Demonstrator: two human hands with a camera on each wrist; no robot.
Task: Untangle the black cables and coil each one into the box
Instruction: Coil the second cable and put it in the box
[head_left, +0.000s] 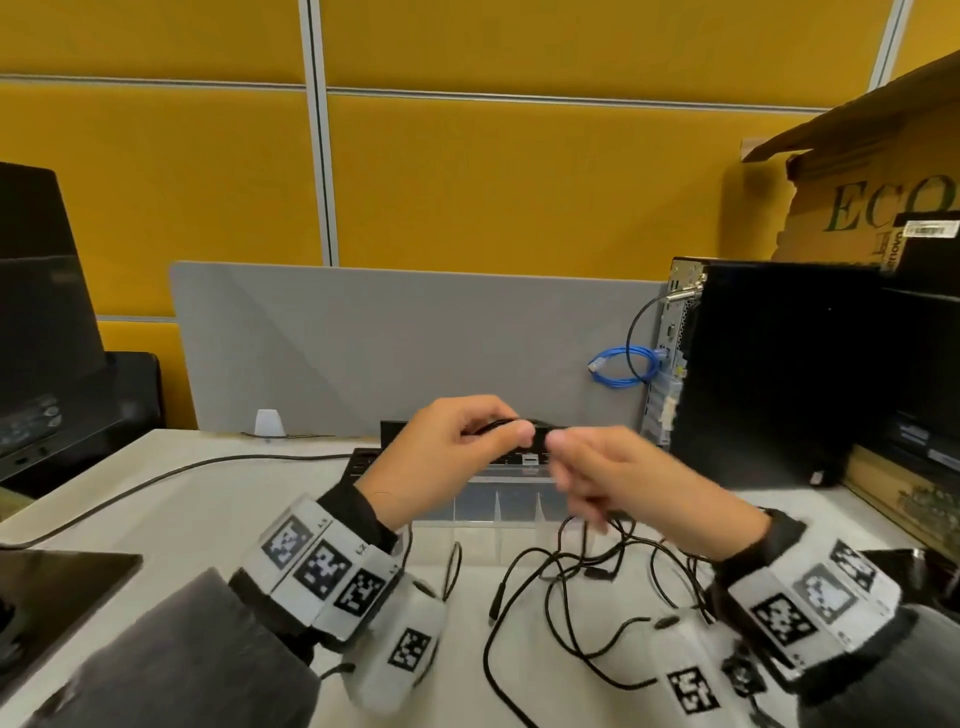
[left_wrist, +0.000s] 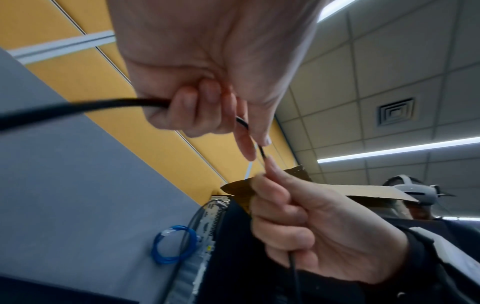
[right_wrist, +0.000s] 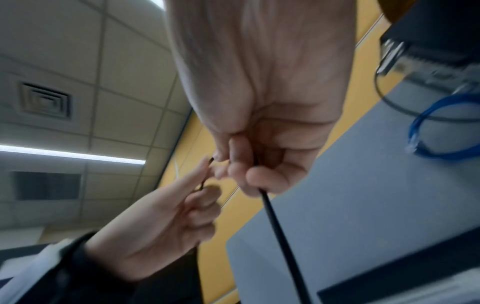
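Note:
Both hands are raised over the desk and hold one thin black cable (left_wrist: 78, 107) between them. My left hand (head_left: 511, 434) pinches it with thumb and forefinger and curls the other fingers round it (left_wrist: 254, 144). My right hand (head_left: 561, 447) grips the same cable just to the right (right_wrist: 233, 164), and the cable hangs down from that fist (right_wrist: 272, 216). A loose tangle of black cables (head_left: 571, 582) lies on the white desk under the right wrist. The clear box (head_left: 483, 506) with dividers stands just behind and below the hands.
A black computer tower (head_left: 769, 374) stands at the right with a coiled blue cable (head_left: 623, 369) beside it. The grey desk divider (head_left: 389, 338) is behind. A cardboard box (head_left: 872, 197) sits top right, a monitor (head_left: 41, 312) at the left, and another black lead (head_left: 182, 470) crosses the desk.

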